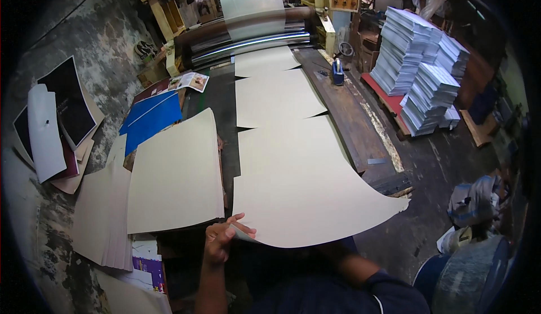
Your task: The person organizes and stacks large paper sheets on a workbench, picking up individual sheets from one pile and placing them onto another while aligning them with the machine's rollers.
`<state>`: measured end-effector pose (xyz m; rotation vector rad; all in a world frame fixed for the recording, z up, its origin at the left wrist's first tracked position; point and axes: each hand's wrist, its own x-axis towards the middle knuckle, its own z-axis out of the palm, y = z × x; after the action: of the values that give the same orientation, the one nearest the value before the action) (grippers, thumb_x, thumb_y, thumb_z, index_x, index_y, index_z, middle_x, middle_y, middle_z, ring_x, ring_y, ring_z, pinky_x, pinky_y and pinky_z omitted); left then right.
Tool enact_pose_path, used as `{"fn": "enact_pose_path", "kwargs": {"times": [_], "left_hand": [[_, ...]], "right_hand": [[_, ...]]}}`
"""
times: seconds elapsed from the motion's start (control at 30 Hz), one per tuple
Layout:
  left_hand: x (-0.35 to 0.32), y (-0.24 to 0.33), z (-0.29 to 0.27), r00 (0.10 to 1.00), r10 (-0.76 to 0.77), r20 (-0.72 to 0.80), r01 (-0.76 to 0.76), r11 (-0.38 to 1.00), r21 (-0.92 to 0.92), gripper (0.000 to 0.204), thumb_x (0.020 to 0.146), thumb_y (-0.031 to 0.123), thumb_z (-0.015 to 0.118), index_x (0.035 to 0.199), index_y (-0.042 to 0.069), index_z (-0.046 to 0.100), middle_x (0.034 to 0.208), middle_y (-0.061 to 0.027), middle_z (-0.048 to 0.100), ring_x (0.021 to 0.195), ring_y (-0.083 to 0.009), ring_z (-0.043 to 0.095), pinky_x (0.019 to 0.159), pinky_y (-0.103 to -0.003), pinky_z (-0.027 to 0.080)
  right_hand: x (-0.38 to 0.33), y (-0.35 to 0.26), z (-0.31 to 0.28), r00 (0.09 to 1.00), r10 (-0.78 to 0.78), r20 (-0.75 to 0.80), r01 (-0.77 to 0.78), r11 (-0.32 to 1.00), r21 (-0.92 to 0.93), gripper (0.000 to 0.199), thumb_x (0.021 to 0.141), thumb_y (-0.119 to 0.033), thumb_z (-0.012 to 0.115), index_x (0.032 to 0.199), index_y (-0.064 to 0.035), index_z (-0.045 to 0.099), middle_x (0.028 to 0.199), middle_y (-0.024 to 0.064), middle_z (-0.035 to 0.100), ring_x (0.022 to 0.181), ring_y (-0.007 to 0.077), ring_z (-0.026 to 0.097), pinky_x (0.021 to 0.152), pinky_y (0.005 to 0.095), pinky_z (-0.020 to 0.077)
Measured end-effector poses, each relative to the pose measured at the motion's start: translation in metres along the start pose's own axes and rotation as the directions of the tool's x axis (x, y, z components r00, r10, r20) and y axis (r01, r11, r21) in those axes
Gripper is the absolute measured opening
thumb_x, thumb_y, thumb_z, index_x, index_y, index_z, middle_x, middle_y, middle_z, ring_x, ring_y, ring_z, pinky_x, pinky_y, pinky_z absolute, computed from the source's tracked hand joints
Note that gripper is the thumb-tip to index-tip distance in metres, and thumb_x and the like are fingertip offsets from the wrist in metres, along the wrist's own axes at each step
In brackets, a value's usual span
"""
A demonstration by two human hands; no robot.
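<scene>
Currently left hand (pixel 221 239) pinches the near corner of the front sheet (pixel 293 190) on the surface (pixel 349 122); right hand hidden beneath it, grip unclear. Lift evenly, avoid creasing; stack (pixel 174 173) lies just left.

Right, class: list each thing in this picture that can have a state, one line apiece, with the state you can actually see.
Large cream paper sheet: lifted at its near edge, right corner curling.
Left hand: pinching that sheet's near left corner.
Right hand: hidden under the sheet.
Cream sheets further up the belt: lying flat, overlapping.
Cream sheet stack at left: flat, untouched.
Roller machine: clear film feeding down into it.
White printed stacks on the red pallet: piled, uneven.
</scene>
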<state>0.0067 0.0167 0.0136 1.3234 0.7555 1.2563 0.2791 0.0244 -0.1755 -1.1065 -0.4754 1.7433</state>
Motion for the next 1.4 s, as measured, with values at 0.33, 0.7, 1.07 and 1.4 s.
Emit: {"fn": "enact_pose_path", "kwargs": {"times": [0.33,0.7,1.07,1.4], "left_hand": [[0.008,-0.085,-0.018,0.990,-0.031,-0.134,0.056,0.981,0.185,0.040,0.097,0.024,0.045,0.118,-0.006,0.063,0.115,-0.0183,0.068,0.106,-0.0267,0.065,0.107,-0.040,0.039],[0.033,-0.006,-0.043,0.990,0.119,-0.071,-0.053,0.801,0.597,0.034,0.099,0.030,0.052,0.110,0.003,0.069,0.117,-0.0155,0.067,0.124,-0.0293,0.054,0.109,-0.041,0.037],[0.026,-0.057,-0.117,0.957,-0.135,-0.255,0.268,0.088,0.959,0.067,0.099,0.055,0.035,0.150,0.011,0.034,0.159,-0.0114,0.023,0.148,-0.0371,0.013,0.117,-0.055,0.007],[0.012,-0.026,-0.127,0.975,-0.207,-0.076,0.175,0.516,0.838,0.083,0.070,0.046,0.081,0.139,0.011,0.052,0.153,-0.0117,0.037,0.148,-0.0303,0.016,0.119,-0.049,0.000]], "right_hand": [[-0.001,-0.012,-0.024,0.793,-0.465,0.392,0.485,0.094,-0.869,0.043,0.095,-0.027,0.057,0.131,-0.0033,0.051,0.130,0.0168,0.053,0.123,0.0309,0.049,0.102,0.0489,0.0422],[-0.005,-0.042,0.010,0.989,0.141,0.041,-0.140,0.990,-0.028,0.037,0.092,-0.034,0.063,0.107,-0.0019,0.054,0.085,0.0074,0.056,0.067,0.0155,0.055,0.067,0.0386,0.0554],[-0.077,0.009,-0.021,0.911,0.294,0.289,-0.278,0.956,-0.097,0.040,0.104,-0.032,0.041,0.118,0.0046,0.046,0.100,0.0252,0.066,0.063,0.0166,0.057,0.070,0.0388,0.0562],[-0.122,0.016,-0.026,0.817,0.398,0.417,-0.422,0.906,-0.036,0.049,0.105,-0.037,0.037,0.132,0.0034,0.038,0.115,0.0266,0.062,0.074,0.0166,0.057,0.081,0.0386,0.0540]]}}
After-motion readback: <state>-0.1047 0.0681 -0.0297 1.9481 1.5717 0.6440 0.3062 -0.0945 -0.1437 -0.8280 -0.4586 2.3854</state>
